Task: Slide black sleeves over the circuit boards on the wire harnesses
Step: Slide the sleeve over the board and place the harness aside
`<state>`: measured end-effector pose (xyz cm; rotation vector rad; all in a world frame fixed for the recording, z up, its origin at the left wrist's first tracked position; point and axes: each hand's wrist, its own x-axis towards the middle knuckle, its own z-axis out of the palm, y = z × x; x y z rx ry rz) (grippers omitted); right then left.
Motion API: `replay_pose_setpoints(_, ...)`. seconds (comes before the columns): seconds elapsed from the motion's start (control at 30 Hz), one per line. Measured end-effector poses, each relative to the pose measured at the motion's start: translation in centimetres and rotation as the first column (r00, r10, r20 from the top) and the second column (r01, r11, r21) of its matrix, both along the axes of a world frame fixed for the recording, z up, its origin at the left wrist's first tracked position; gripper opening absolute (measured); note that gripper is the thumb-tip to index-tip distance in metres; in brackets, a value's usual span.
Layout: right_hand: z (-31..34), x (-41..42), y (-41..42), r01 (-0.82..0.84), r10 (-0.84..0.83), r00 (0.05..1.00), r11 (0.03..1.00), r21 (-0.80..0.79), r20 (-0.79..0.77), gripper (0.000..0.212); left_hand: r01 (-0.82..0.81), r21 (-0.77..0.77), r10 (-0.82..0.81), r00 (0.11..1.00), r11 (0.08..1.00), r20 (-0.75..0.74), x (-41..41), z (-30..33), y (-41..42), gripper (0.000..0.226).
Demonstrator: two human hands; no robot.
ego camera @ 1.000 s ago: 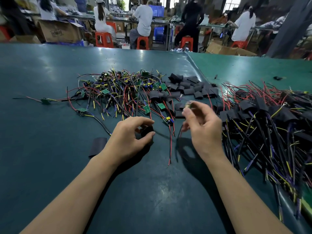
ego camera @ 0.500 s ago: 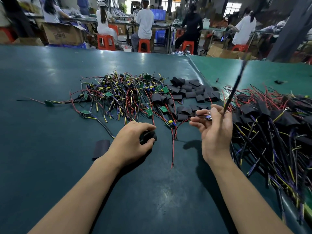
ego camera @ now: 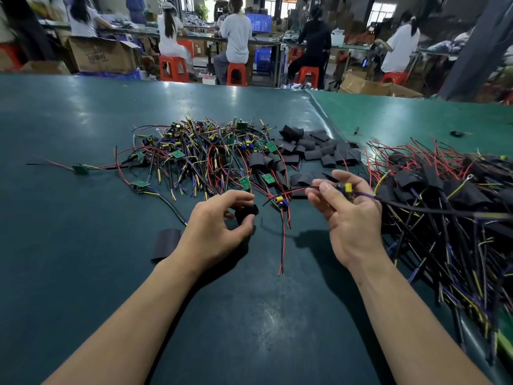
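Observation:
My left hand point(ego camera: 215, 230) pinches a black sleeve point(ego camera: 247, 213) between thumb and fingers, just above the green table point(ego camera: 83, 273). My right hand point(ego camera: 351, 218) is palm up and holds a wire harness by its small circuit board point(ego camera: 344, 188), which carries a yellow component. Its black cable point(ego camera: 433, 211) runs off to the right and thin wires lead left. A pile of bare harnesses point(ego camera: 205, 154) with green boards lies behind my left hand. Loose black sleeves point(ego camera: 313, 148) are heaped behind my right hand. Sleeved harnesses point(ego camera: 444, 195) are piled at the right.
One flat black sleeve point(ego camera: 166, 244) lies alone left of my left wrist. A single harness with red wires point(ego camera: 283, 237) lies between my hands. Several people sit on orange stools at benches beyond the table's far edge, with cardboard boxes point(ego camera: 102, 55) nearby.
My right hand has turned palm up and lowered the harness, so the cable that stood upright now lies out to the right. My left hand has lifted the sleeve slightly.

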<state>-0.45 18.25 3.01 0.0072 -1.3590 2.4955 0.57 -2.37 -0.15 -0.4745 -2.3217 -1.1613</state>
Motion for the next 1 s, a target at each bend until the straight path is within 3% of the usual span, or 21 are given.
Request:
replay_pose_setpoints(0.27,0.22,0.14,0.61,0.043,-0.041,0.999,0.994,-0.1,0.016,0.022,0.087,0.083,-0.084,0.996,0.993,-0.035,-0.09,-0.14,0.03,0.044)
replay_pose_setpoints(0.47,0.4,0.29,0.59,-0.085,0.099,0.991,0.985,-0.15,0.089,0.019,0.1,0.145,-0.102,0.995,0.984,0.005,-0.33,-0.38,-0.07,0.057)
replay_pose_setpoints(0.73,0.55,0.61,0.37,-0.136,0.15,0.984,0.981,-0.135,0.095,0.019,0.072,0.158,-0.083,0.994,0.985,0.065,-0.37,-0.46,0.04,0.066)
replay_pose_setpoints(1.0,-0.13,0.38,-0.12,-0.15,0.152,0.977,0.988,-0.021,0.148,0.017,0.078,0.174,-0.083,0.996,0.982,0.016,-0.35,-0.32,0.22,0.063)
